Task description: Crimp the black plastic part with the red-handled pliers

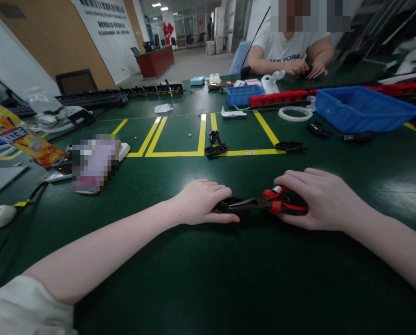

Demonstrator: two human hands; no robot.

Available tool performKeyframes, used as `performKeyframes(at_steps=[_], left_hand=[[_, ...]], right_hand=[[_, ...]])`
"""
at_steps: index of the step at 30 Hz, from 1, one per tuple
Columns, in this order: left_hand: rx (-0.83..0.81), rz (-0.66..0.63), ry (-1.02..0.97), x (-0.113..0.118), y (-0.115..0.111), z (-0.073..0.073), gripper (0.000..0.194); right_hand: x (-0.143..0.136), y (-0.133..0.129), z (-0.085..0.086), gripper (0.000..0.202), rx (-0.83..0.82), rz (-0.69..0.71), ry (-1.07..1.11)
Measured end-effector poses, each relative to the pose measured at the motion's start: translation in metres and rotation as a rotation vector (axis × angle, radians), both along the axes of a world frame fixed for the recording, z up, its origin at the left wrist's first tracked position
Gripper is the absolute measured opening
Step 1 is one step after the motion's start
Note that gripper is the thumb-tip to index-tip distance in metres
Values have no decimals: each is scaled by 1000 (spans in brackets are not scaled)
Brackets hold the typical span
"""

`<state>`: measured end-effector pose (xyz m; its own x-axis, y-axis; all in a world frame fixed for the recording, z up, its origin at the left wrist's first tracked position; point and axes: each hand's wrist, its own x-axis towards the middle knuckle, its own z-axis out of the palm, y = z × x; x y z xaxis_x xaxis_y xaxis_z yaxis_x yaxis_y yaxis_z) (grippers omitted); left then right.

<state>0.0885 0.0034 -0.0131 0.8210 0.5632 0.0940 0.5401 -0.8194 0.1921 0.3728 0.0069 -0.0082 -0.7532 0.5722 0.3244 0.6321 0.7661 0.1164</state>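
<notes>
Where the right hand [318, 199] lies knuckles up near the table's [208, 288] front edge, its fingers are wrapped down over the red-and-black handles of a pair of pliers [276, 204], whose grey nose points left into a small black plastic part [229, 206]. The left hand [204, 201] is cupped over that part, fingers curled on top and thumb along the near side, pinning it to the green surface; both forearms reach in low from the near edge, wrists almost flat on the table. Further in, yellow tape lines [201, 135] mark out boxes on the surface, and more black parts [215, 144] lie on and beside those lines, well apart from the hands. Toward the right edge sits a blue bin [365, 109], with a white ring of tape [295, 113] just left of it. At the left edge lies a yellow and orange snack packet [23, 137]; its lettering is too blurred to read. At the far edge a person in a white T-shirt [288, 46] printed with "NEW YORK" rests both hands on the table. A white wall sign [105, 21] at the far left carries dark lettering, too small to make out.
</notes>
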Motion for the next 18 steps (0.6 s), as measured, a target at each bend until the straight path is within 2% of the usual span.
performKeyframes(at_steps=[10, 18], left_hand=[[-25, 20, 19, 0, 0, 1, 45], [-13, 17, 14, 1, 0, 0, 46]], right_hand=[[6, 5, -5, 50, -71, -37, 100], [9, 7, 2, 45, -76, -13, 89]])
